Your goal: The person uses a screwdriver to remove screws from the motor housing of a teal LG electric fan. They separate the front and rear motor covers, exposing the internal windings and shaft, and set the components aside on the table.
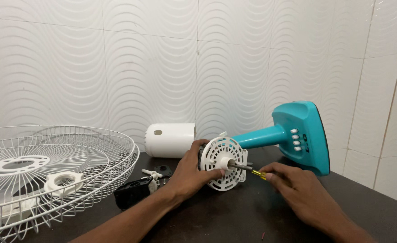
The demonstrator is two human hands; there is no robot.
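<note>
Looking down from the head camera, a table fan lies dismantled on a dark table (252,216) against a white wavy-tiled wall (117,58); the teal fan stand (297,135) lies on its side at the far right, its neck pointing left toward the motor. The left hand (187,173) is wrapped around the motor body, steadying the white slotted motor front plate (225,164) so that the metal shaft (240,166) points right; the right hand (297,186) pinches a yellow-handled screwdriver (258,173), its tip hidden at the plate just below the shaft; whether it sits in a screw cannot be told.

As for progress, much of the stripping looks done: the white wire fan guard (49,171) lies off to the near left, with a white plastic ring (63,181) resting inside it; the white cylindrical motor cover (169,140) stands apart at the far middle, just behind the left hand; a black part (133,193) and a few small white and dark pieces (155,172) lie loose between guard and motor. No blade shows in view. What seems left is the front plate itself, which is on the motor, and the motor, which remains joined to the stand's neck.
</note>
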